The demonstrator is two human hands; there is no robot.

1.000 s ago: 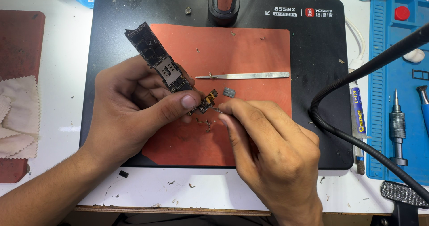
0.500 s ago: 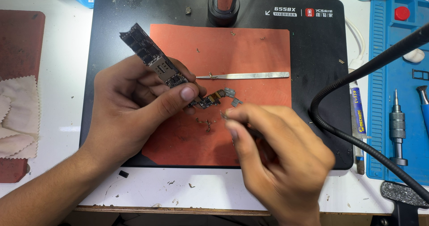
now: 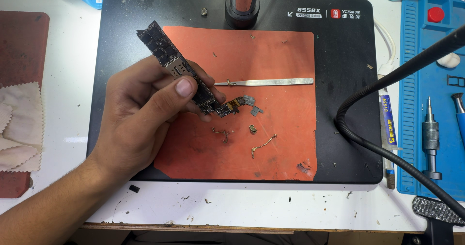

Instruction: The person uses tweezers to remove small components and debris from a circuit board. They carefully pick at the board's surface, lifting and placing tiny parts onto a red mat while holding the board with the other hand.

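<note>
Orange rubber mat [image 3: 271, 56] covers my black work pad [image 3: 339, 80]. My left hand [image 3: 145, 114] pinches a long dark circuit board [image 3: 181, 70], tilted; small metal bits [image 3: 253, 128], perhaps brackets, lie near. My right hand is out of view.

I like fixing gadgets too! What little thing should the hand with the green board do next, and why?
Probably lower the circuit board flat onto the orange mat. The left hand alone holds it tilted in the air, its small flex part dangles at the low end, and the right hand is out of view. Resting it would steady it beside the loose bits.
</note>
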